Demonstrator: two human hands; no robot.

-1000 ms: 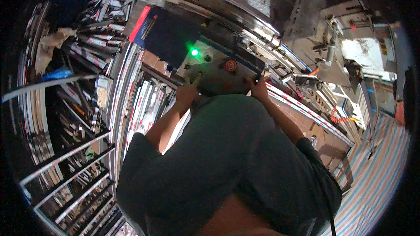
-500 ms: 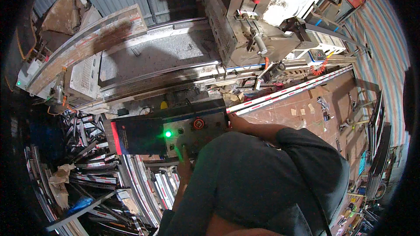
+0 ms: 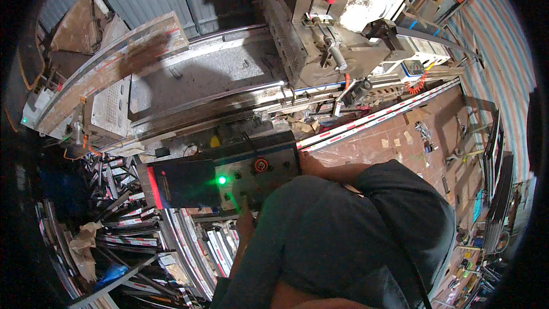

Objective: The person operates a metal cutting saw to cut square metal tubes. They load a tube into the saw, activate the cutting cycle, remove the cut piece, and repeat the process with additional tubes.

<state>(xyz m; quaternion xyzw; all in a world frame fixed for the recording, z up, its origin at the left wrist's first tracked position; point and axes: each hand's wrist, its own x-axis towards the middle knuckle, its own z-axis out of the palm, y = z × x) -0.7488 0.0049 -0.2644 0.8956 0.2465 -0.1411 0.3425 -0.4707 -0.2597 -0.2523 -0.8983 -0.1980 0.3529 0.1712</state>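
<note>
A dark control box with a grey button panel (image 3: 246, 175) is in front of me, a green light (image 3: 222, 180) glowing on its left side. An orange-ringed round button (image 3: 261, 165) stands near the panel's upper middle. My left hand (image 3: 245, 217) reaches up to the panel's lower edge, a finger stretched toward the lower buttons; whether it presses one is too dim to tell. Against the box's right end lies my right hand (image 3: 310, 166), its fingertips hidden at the edge. My raised, dark-clothed knee (image 3: 320, 217) covers the space between the forearms.
Beyond the box stands a long metal machine bed (image 3: 206, 74), with a machine head (image 3: 326, 51) at right and a long board (image 3: 114, 60) at left. White-and-red striped profiles (image 3: 377, 119) lie to the right. Stacked strips (image 3: 186, 240) fill the lower left. Scraps litter the tiled floor (image 3: 394, 154).
The view has shifted slightly, so the panel sits a little lower. Both hands keep nearly the same places at the control box, and the green light stays lit.
</note>
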